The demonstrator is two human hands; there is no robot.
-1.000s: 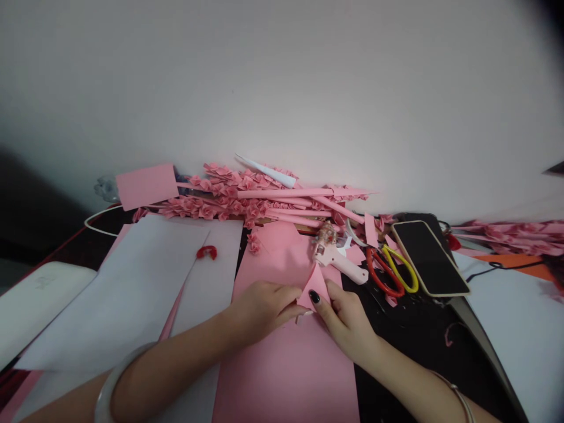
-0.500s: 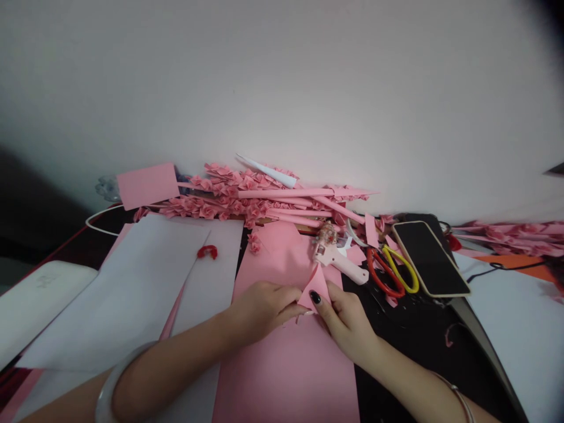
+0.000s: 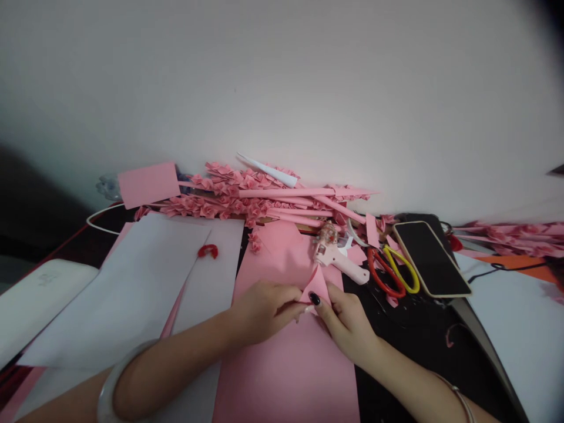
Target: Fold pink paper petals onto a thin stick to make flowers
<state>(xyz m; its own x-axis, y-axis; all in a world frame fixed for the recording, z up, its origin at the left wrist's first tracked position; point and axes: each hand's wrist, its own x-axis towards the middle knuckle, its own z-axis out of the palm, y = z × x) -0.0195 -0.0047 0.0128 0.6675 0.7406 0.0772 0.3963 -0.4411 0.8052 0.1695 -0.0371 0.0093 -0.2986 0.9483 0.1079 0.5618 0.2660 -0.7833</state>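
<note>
A small folded pink paper piece (image 3: 316, 283) stands up between both hands above a large pink sheet (image 3: 288, 364) on the dark table. My left hand (image 3: 259, 308) pinches its left lower edge with fingers closed. My right hand (image 3: 346, 320), with a dark-painted thumbnail, pinches the right lower edge. The two hands touch at the fold.
White sheets (image 3: 132, 288) lie left, with a small red clip (image 3: 207, 251) on them. A pile of pink paper flowers and rolled sticks (image 3: 264, 197) lines the wall. A glue gun (image 3: 341, 264), red and yellow scissors (image 3: 392, 270) and a phone (image 3: 429, 258) lie right.
</note>
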